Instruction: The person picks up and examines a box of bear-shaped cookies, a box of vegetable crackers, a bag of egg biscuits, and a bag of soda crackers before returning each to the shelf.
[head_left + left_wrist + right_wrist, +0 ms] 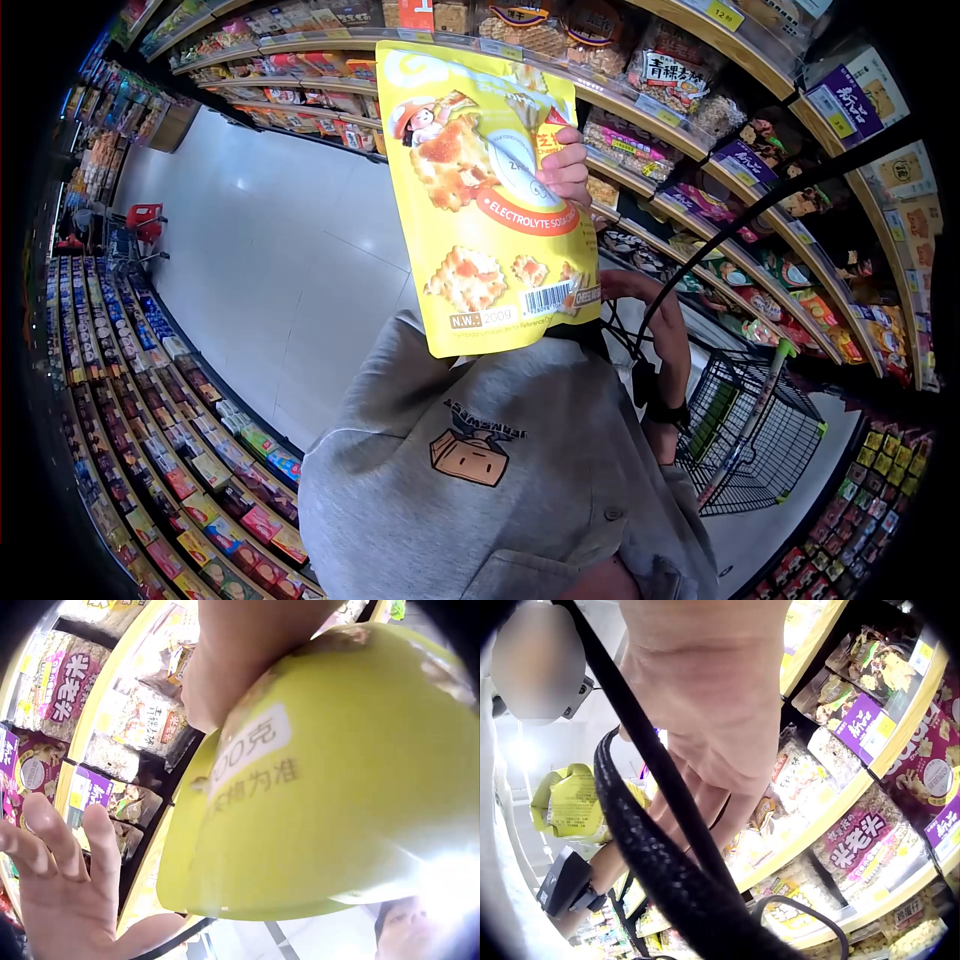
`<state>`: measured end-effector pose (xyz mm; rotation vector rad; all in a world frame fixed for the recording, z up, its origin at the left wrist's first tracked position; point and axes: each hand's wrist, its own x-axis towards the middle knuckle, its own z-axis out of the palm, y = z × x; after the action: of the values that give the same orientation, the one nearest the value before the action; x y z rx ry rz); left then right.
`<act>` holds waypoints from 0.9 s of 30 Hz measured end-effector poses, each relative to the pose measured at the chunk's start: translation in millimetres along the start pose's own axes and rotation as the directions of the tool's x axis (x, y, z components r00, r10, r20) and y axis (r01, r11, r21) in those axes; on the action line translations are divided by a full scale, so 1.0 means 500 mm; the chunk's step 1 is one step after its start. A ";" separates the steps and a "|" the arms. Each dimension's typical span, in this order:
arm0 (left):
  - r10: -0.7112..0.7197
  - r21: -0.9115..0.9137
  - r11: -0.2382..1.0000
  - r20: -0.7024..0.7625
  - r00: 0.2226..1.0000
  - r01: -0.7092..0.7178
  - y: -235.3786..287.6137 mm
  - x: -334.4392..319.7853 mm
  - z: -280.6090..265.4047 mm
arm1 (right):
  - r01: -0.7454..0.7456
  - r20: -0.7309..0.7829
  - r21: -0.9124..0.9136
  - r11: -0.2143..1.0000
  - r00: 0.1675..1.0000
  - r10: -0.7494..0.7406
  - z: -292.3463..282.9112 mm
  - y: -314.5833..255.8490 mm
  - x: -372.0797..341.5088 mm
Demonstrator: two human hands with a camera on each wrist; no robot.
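A yellow bag of crackers (455,230), printed with "200g" and pictures of biscuits, is held upright in front of the grey sweatshirt. My left hand (565,170) grips its right edge, fingers curled over the printed front; the rest of that hand is hidden behind the bag. In the left wrist view, the bag (337,787) fills much of the picture below the left wrist. My right hand (71,885) is apart from the bag, with fingers extended and nothing in the palm. Black straps (649,825) cross in front of the right hand (712,750) in its wrist view.
Shelves of packaged snacks (690,75) curve along the right and top. A wire shopping cart (750,430) stands at the right, beside the body. More stocked shelves (190,480) line the left, across a pale tiled floor (270,220). A red cart (145,222) stands farther off.
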<state>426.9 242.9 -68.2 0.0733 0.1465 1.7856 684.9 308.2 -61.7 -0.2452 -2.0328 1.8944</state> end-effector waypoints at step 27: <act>0.332 0.792 0.610 -0.208 0.920 -0.041 -0.047 -0.134 0.145 | 0.093 -0.190 0.008 0.996 0.978 -0.090 0.027 -0.029 0.055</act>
<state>473.5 186.8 2.2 0.4233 1.2215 1.8094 656.3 304.0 -44.0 -0.3106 -1.8694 1.7605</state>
